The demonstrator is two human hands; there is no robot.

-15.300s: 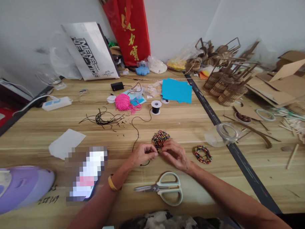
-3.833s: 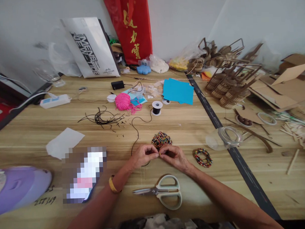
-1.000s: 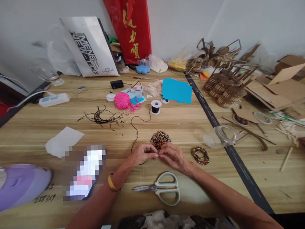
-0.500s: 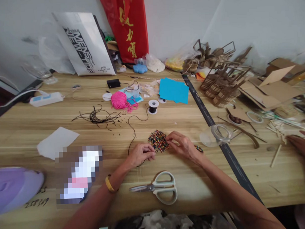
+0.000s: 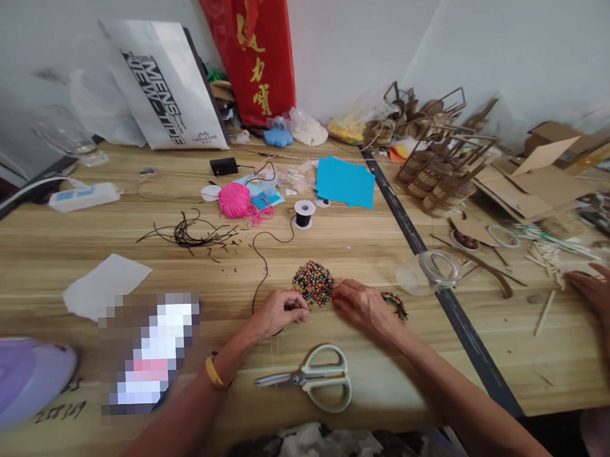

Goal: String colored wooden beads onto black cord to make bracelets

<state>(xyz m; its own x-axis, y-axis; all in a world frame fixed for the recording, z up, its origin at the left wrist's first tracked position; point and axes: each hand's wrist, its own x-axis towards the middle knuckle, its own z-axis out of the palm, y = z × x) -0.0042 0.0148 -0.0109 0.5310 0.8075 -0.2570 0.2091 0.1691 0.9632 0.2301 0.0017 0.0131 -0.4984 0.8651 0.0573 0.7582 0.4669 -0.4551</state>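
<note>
My left hand (image 5: pixel 282 311) is closed, thumb and fingers pinched at the left edge of a pile of small multicoloured beads (image 5: pixel 313 283). A thin black cord (image 5: pixel 255 267) runs from a white spool (image 5: pixel 303 215) down into this hand; a bit shows below it. At the pile's right edge, my right hand (image 5: pixel 360 306) has its fingers curled together and lowered to the tabletop. Whatever is between those fingertips is hidden. Just right of that hand lies a curved string of beads (image 5: pixel 398 305). Scissors with cream handles (image 5: pixel 327 378) rest nearer to me, blades pointing left.
Cut black cords (image 5: pixel 190 236), pink yarn (image 5: pixel 234 200) and blue sheets (image 5: pixel 346 182) lie farther back. Left are a phone-like blurred object (image 5: pixel 156 353) and white paper (image 5: pixel 107 285). Clear tape rolls (image 5: pixel 441 270) and small woven baskets (image 5: pixel 438 177) stand right, near another person's hand (image 5: pixel 590 288).
My right hand has lowered and its fingers have drawn together beside the beads. More of the bead string shows behind it. The left hand keeps its pinch; the whole view has shifted slightly.
</note>
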